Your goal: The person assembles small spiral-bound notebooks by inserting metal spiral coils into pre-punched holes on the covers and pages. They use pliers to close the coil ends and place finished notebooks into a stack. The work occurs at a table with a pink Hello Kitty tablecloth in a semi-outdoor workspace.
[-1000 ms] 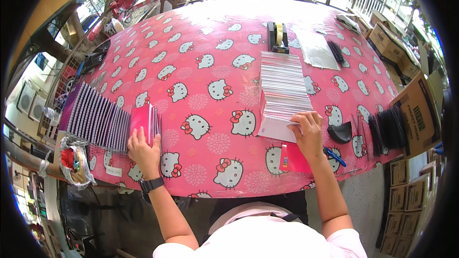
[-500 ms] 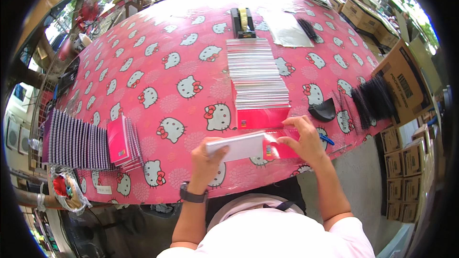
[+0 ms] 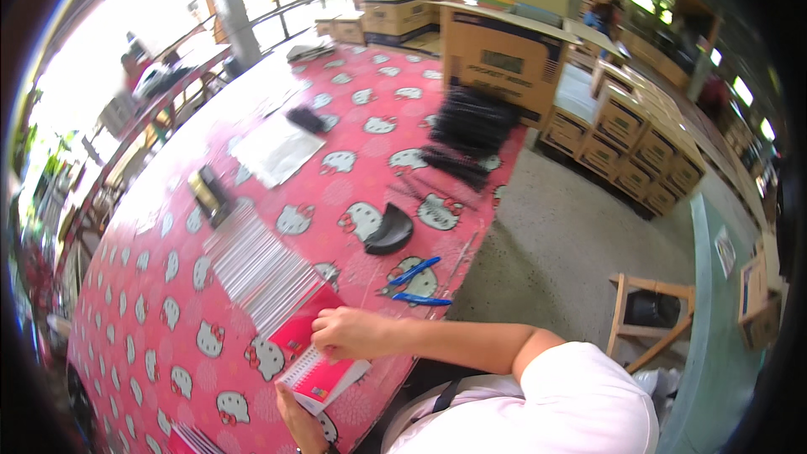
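Near the table's front edge I hold a small notepad (image 3: 318,380) with a red cover, white pages and a row of punched holes along one side. My left hand (image 3: 301,422) grips its lower end, the thumb along the punched side. Over the upper end, my right hand (image 3: 353,333) is closed with its fingertips on the pad; the fingertips are partly hidden. Just beyond lies a long row of stacked pads (image 3: 265,261), white edges up, with a red cover (image 3: 304,319) at its near end. To the right rests a blue-handled tool (image 3: 420,298) that looks like pliers.
A black half-round piece (image 3: 389,231) and piled black coils (image 3: 475,130) lie on the pink tablecloth (image 3: 353,181). Farther left are a tape dispenser (image 3: 208,193) and white paper (image 3: 277,147). An open carton (image 3: 504,63) adjoins the table; stacked cartons (image 3: 622,147) and a wooden stool (image 3: 618,311) stand right.
The view has swung to the right. The right hand has come from beside the red cover onto the notepad, whose red cover now faces up. The left hand still holds it.
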Demonstrator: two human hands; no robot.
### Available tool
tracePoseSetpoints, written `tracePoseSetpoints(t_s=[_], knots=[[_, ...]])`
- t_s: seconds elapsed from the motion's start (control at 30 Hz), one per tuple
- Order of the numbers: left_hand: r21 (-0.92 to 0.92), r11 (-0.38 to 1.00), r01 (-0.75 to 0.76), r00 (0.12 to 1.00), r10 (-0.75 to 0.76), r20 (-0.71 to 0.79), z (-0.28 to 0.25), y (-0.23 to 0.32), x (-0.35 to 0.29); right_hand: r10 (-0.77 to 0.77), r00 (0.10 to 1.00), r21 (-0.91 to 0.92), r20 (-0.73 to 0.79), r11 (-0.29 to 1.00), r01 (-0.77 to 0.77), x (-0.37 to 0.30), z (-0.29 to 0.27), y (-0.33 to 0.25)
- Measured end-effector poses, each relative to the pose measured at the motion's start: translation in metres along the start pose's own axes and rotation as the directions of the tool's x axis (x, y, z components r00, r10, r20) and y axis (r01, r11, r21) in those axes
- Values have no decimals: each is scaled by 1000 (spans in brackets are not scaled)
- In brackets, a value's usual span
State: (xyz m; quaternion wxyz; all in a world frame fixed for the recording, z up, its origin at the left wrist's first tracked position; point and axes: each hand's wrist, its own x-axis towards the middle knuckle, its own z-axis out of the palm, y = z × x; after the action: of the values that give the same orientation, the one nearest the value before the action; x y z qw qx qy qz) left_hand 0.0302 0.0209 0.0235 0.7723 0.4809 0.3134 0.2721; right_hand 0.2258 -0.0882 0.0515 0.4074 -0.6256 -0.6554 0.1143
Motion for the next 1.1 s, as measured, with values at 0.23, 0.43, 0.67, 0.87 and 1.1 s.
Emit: tracePoseSetpoints(t_s=[0.23, 0.43, 0.67, 0.87, 1.1], knots=[[282, 959, -2, 971, -65, 229, -11, 3, -9, 101, 942, -104, -320, 984, -141, -14, 17, -3], [515, 795, -321, 947, 252, 201, 21, 22, -24, 257, 884, 269, -389, 950, -158, -20, 18, -8], [310, 864, -396, 918, 359, 171, 0, -2, -11, 327, 908, 699, -262, 713, -55, -28, 36, -21], [134, 845, -518, 849, 527, -37, 12, -19, -14, 449, 839, 740, -306, 666, -87, -28, 49, -25], [187, 888, -420, 903, 430, -15, 3, -24, -13, 473, 839, 736, -270, 663, -137, -29, 54, -30]])
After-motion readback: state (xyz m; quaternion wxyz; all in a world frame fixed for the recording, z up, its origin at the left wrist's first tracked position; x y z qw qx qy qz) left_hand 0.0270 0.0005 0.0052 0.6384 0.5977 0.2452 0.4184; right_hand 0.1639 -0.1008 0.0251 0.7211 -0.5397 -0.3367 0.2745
